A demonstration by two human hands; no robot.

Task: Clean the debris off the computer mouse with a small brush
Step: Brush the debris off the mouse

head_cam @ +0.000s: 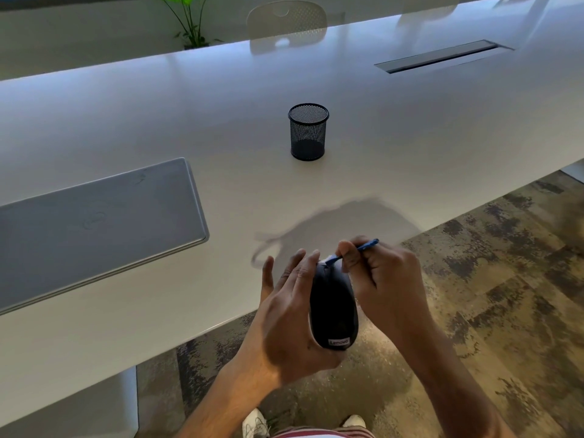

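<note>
Fingers (347,257) of the right hand (382,276) are pinched around a thin blue brush with a pale tip (363,248). The brush tip is set on the front end of the smooth black computer mouse (333,311). The mouse is held in the air, just past the near edge of the white bench (395,137), over the patchy brown floor (505,295). It is cupped from below and from the side by the left hand (284,317), whose fingers are spread along the mouse's left side and are mostly straight. Whether the thumb is curled under the mouse cannot be told.

The brushing step looks to be under way, at the front of the mouse near the buttons. No debris can be made out, so how much is left cannot be told.

Next, short light strokes are likely needed along the gaps of the mouse, and the mouse may have to be turned in the left hand so other sides can be reached.

Farther back on the bench, a round black mesh pen cup (308,134) is seen near the middle. A closed grey laptop (94,222) is lying by the left edge.
</note>
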